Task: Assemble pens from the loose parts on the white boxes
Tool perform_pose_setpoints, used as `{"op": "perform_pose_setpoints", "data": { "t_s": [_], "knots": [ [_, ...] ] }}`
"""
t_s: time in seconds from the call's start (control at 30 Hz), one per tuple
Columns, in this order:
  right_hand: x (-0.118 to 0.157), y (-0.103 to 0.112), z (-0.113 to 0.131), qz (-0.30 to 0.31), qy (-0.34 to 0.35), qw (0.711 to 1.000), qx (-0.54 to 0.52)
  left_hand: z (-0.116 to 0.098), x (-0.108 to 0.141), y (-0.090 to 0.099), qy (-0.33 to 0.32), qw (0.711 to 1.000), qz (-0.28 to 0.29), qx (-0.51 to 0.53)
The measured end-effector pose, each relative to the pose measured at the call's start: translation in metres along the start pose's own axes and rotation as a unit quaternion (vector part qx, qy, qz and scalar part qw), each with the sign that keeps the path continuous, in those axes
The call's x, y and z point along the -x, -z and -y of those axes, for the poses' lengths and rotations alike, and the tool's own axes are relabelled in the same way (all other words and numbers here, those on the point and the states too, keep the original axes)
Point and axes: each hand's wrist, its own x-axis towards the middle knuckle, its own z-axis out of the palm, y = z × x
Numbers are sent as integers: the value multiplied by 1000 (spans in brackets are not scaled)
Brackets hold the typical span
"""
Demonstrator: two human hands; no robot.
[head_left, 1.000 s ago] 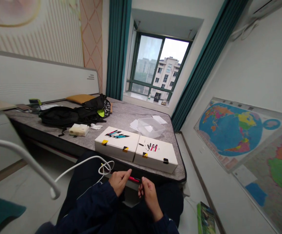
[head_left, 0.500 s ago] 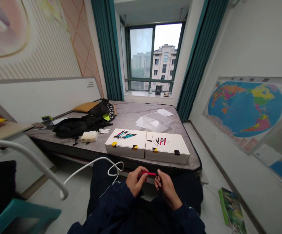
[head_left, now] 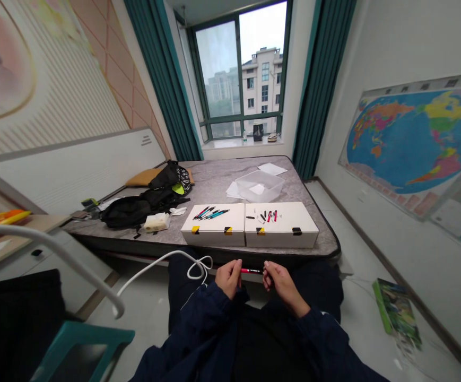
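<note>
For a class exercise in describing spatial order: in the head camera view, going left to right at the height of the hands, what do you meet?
white cable loop → left hand → red pen → right hand → green book

The red pen (head_left: pixel 251 271) in your hands looks like smooth, glossy plastic, and the pens (head_left: pixel 212 213) lying on the boxes have the same shiny barrels. Your sleeve (head_left: pixel 210 323) is dark, matt cloth. Under the pens, the white boxes (head_left: pixel 213 226) look like smooth, matt card, closed with small pieces of tape (head_left: pixel 196 229). Behind them you have a clear plastic tub (head_left: pixel 259 185), glossy and see-through, and thin, matt paper sheets (head_left: pixel 270 169). The mattress (head_left: pixel 210 178) you're facing has a rough, mottled grey fabric cover, the curtains (head_left: pixel 162 79) are soft teal cloth, and the white cable (head_left: pixel 154 259) looks smooth and rubbery.
</note>
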Motion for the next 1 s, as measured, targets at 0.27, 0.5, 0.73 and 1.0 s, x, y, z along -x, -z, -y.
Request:
{"op": "perform_pose_setpoints", "data": {
  "t_s": [0.27,0.5,0.73,1.0],
  "knots": [
    [2,2,6,-44,9,999,-23,25,-7,-17,310,847,155,402],
    [1,6,6,-73,10,997,-36,24,-2,-18,313,737,280,529],
    [5,4,11,-55,54,997,-10,28,-2,-23,341,744,243,520],
    [15,-6,26,93,114,988,47,13,2,-30,396,769,200,461]
  ]
}}
